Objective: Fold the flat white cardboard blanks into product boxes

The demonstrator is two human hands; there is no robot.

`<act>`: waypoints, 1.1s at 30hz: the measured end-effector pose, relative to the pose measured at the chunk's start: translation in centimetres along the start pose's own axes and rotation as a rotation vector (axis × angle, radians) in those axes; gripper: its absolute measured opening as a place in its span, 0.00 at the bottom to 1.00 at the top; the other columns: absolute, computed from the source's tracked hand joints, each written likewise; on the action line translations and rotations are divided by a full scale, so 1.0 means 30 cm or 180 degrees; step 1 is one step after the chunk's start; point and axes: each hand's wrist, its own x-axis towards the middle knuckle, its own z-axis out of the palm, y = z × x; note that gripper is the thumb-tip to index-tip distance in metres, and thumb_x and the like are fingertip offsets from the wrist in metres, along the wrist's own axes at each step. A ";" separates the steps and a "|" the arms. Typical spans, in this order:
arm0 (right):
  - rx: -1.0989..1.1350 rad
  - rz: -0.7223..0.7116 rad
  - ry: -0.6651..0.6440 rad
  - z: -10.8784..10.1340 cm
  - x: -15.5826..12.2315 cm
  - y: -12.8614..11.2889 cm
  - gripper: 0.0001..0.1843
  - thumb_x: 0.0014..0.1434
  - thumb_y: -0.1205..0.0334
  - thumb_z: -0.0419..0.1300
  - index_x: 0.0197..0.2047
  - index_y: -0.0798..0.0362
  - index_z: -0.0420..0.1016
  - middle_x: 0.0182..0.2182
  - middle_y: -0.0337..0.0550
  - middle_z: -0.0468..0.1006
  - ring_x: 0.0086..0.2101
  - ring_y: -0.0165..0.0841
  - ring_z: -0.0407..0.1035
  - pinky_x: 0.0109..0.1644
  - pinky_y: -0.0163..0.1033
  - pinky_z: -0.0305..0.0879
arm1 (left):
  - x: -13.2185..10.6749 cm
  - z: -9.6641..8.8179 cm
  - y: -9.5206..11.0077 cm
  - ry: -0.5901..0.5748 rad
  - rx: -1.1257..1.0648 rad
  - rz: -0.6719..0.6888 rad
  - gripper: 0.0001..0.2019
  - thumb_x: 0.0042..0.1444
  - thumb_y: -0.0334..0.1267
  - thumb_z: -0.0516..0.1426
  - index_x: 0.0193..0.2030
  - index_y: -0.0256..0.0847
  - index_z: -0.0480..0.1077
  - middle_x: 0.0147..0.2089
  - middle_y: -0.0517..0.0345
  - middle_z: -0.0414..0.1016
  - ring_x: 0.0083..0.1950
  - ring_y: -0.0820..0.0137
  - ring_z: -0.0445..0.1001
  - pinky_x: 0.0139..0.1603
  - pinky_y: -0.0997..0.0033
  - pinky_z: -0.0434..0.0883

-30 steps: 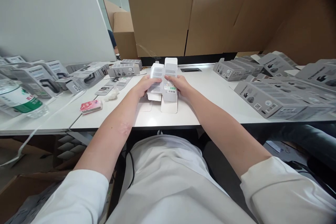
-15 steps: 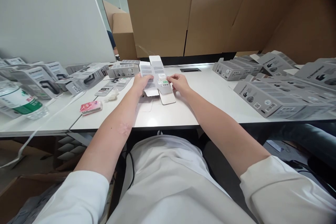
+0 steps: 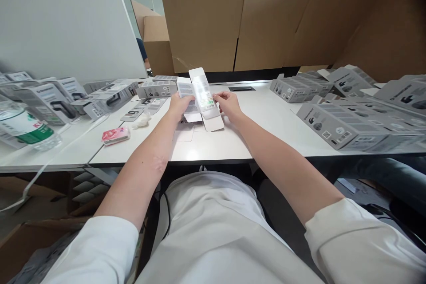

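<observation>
A partly folded grey-and-white carton with open end flaps is held up over the white table in front of me. My left hand grips its left panel, thumb across the printed face. At its right edge, my right hand pinches the panel that bears a barcode and a green mark. Under the carton, a flat printed sheet of card lies partly hidden on the table. Several flat cartons rest just left of my left hand.
Made-up grey boxes crowd the right side, and more boxes stand at the left. A plastic bottle, a pink-and-white packet and a crumpled white scrap lie at left. A big brown cardboard box rises behind the table.
The carton's right panel has tilted slightly, and its printed face now catches more light. My right hand has shifted a little with it; my left hand stays nearly still.
</observation>
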 end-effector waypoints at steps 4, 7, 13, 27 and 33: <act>0.0109 -0.0154 -0.0062 -0.002 -0.003 -0.007 0.20 0.82 0.64 0.70 0.33 0.50 0.80 0.34 0.40 0.84 0.27 0.28 0.65 0.28 0.35 0.64 | 0.016 -0.002 -0.017 -0.0032 0.0024 0.0070 0.17 0.47 0.33 0.73 0.46 0.46 0.84 0.59 0.46 0.95 0.65 0.43 0.91 0.73 0.41 0.84; 0.0179 -0.0251 -0.0078 -0.002 0.000 -0.006 0.22 0.81 0.58 0.72 0.32 0.50 0.79 0.34 0.40 0.84 0.26 0.27 0.63 0.28 0.35 0.64 | 0.029 -0.006 -0.033 -0.0064 0.0033 0.0128 0.17 0.47 0.35 0.74 0.46 0.47 0.85 0.59 0.46 0.95 0.65 0.44 0.91 0.74 0.40 0.84; 0.0378 -0.0315 -0.0127 -0.003 -0.005 -0.021 0.25 0.76 0.40 0.79 0.36 0.49 0.85 0.35 0.40 0.84 0.23 0.26 0.60 0.28 0.38 0.66 | 0.025 -0.007 -0.033 -0.0035 0.0084 0.0082 0.15 0.48 0.35 0.74 0.45 0.49 0.85 0.58 0.48 0.95 0.64 0.45 0.91 0.75 0.41 0.84; 0.0321 -0.0132 -0.0692 0.005 -0.056 -0.061 0.39 0.68 0.17 0.76 0.38 0.50 0.89 0.36 0.52 0.91 0.25 0.32 0.68 0.28 0.42 0.68 | 0.021 -0.007 -0.037 -0.0004 0.0244 0.0125 0.12 0.48 0.35 0.75 0.40 0.48 0.83 0.51 0.47 0.94 0.60 0.43 0.90 0.73 0.38 0.82; 0.0349 -0.0160 -0.1137 -0.001 -0.059 -0.045 0.41 0.66 0.16 0.78 0.33 0.49 0.86 0.33 0.48 0.88 0.22 0.29 0.63 0.32 0.42 0.71 | 0.015 -0.004 -0.037 -0.0057 0.0328 0.0157 0.11 0.49 0.38 0.75 0.39 0.48 0.83 0.50 0.48 0.93 0.59 0.44 0.90 0.72 0.39 0.82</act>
